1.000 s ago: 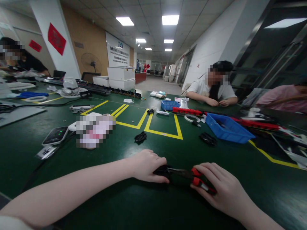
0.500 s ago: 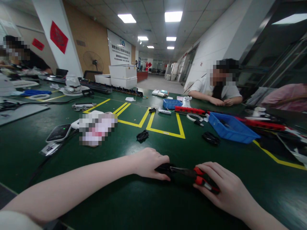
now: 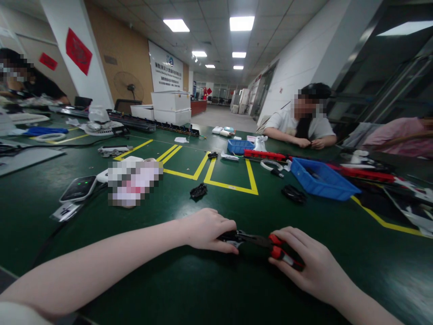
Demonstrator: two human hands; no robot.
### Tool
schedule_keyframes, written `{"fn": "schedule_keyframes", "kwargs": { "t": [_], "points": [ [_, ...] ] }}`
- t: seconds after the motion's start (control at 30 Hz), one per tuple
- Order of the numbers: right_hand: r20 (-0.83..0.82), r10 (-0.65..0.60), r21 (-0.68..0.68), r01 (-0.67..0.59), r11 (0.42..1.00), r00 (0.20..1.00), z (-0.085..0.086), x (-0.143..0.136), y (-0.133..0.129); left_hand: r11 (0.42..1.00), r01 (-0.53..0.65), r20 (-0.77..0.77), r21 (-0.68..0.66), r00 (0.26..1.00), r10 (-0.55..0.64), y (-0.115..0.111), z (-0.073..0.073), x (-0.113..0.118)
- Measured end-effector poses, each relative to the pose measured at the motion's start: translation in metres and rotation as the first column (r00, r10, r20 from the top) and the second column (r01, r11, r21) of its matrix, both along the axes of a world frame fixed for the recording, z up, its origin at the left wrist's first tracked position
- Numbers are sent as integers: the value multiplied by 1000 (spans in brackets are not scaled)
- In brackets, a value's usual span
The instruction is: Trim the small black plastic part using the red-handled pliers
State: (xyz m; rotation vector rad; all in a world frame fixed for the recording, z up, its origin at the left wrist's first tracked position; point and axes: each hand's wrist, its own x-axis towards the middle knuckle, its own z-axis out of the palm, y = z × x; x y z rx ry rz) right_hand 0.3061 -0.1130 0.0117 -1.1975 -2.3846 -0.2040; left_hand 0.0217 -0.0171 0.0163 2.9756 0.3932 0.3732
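My left hand (image 3: 210,229) pinches a small dark part (image 3: 230,236) between thumb and fingers, and a pale or shiny bit shows under it. What kind of part it is, I cannot make out. My right hand (image 3: 311,259) is closed round the red-and-black handles of a pair of pliers (image 3: 260,240). The pliers' dark metal jaws point left and reach the part at my left fingertips. Beyond my hands, a coiled black cable bundle (image 3: 198,191) lies on the green table (image 3: 162,275). Another black bundle (image 3: 293,194) lies farther right.
A blue tray (image 3: 324,180) stands at the right, with a smaller blue tray (image 3: 241,146) farther back. A phone (image 3: 135,185) and a white device with a dark screen (image 3: 78,188) lie at the left. Across the table sits a person (image 3: 301,122). Yellow tape (image 3: 233,186) marks the tabletop.
The view has shifted slightly, so everything sits a little farther left. The pliers' jaws and the part show more sharply, and both hands keep their hold.
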Motion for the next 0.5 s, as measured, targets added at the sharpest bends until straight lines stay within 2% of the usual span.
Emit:
{"fn": "schedule_keyframes", "kwargs": {
  "t": [0.17,0.5],
  "points": [
    [32,-5,72,3,997,999,5,-4,-2,1000,9,19,-10,1000,-9,2,-3,0],
    [105,-6,151,-10,988,994,8,-5,1,993,18,34,-116,999,-14,3,-2,-2]
  ]
}}
